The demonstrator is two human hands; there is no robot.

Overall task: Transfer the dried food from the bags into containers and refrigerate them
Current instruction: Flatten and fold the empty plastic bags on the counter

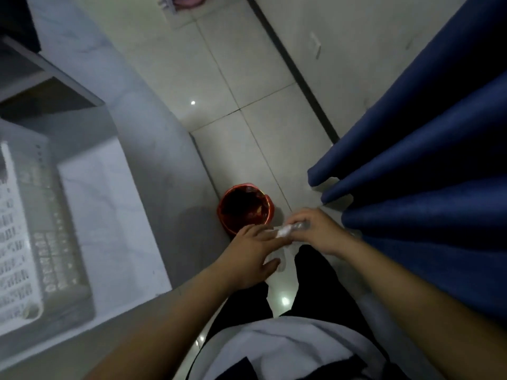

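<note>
Hanging from one to four o'clock, a blue curtain [425, 160] filled the right side, with the pale bench [109, 201] and its white basket [24, 242] at nine. A red bin [245, 208] stood on the floor, just at eleven o'clock of the hands. The right hand [315, 231] gripped a crumpled clear bag [285, 231]. The left hand [247, 259] touched its other end; whether it pinched could not be told. The bag looked light, limp and slippery, best taken bunched in a fist.

Location: home kitchen. Indicators: marble-pattern countertop [109, 215] carrying a white slotted basket [19, 242]; pale tiled floor [247, 64]; red waste bin [245, 208]; blue curtain [425, 160] opposite.
</note>
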